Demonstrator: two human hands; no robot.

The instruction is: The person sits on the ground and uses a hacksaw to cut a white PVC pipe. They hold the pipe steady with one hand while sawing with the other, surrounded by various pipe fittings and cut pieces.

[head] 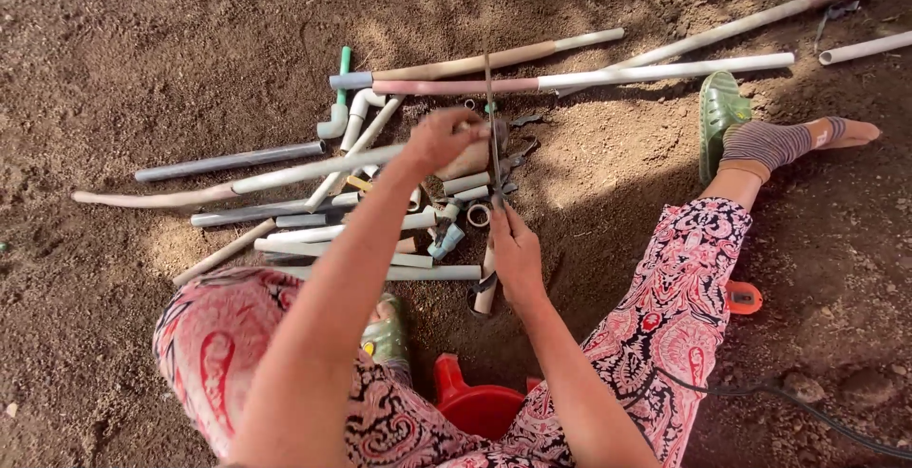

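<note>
Left hand (439, 138) grips a pipe (285, 176); right hand (516, 254) holds a thin blade (491, 126); pipe offcuts (380, 240) crowd between.

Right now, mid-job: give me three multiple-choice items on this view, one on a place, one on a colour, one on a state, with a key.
1. Where does the red plastic container sit?
A. between the person's legs, near the camera
B. on the pipe pile
C. beside the far long pipes

2. What colour is the sandal by the outstretched foot?
A. blue
B. green
C. white

3. How are the hands placed?
A. both flat on the soil
B. both resting on the knees
C. left hand gripping a short pipe piece, right hand at the lower end of a thin blade-like tool

Key: 1 A, it lies low in the frame between the patterned trousers; 2 B, it is plainly green; 3 C, each hand is on its own item above the pile.
</note>
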